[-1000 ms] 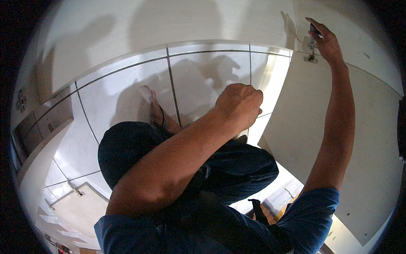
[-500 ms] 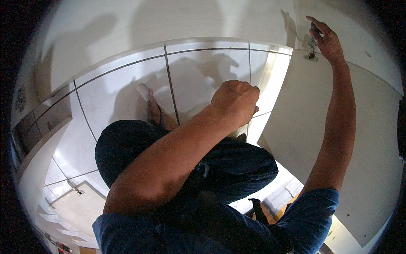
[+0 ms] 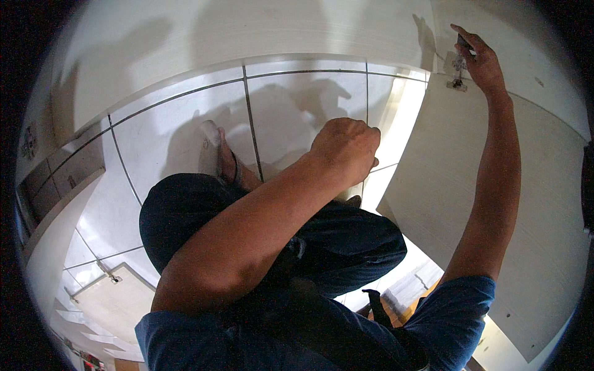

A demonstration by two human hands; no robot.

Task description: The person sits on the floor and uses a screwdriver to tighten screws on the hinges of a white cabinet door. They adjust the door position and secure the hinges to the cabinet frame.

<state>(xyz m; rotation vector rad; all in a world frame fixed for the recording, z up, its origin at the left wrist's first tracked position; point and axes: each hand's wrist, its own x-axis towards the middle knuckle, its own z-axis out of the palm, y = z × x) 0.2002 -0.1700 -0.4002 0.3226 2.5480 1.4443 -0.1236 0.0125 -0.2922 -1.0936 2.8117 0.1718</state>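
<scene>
My right hand [image 3: 482, 65] is raised at the upper right, its fingers and thumb around a short dark object [image 3: 462, 42] like a stubby tool handle; its exact kind does not show. It is beside a metal hinge [image 3: 456, 83] at the edge of a pale cabinet door [image 3: 458, 185], where the door meets a pale panel [image 3: 526, 55]. My left hand [image 3: 345, 147] is closed in a fist above my bent legs, over the tiled floor. Its palm side is turned away, so anything inside is hidden.
Pale cabinet panels [image 3: 266, 28] rise along the far side of the white tiled floor [image 3: 291, 123]. Another pale door [image 3: 117, 297] with a hinge lies at the lower left. Near my foot [image 3: 229, 157] are dark grout lines; a raised ledge [image 3: 62, 204] runs along the left.
The view has shifted very slightly. My right hand stays at the hinge with the dark object, and my left fist holds nearly the same place.
</scene>
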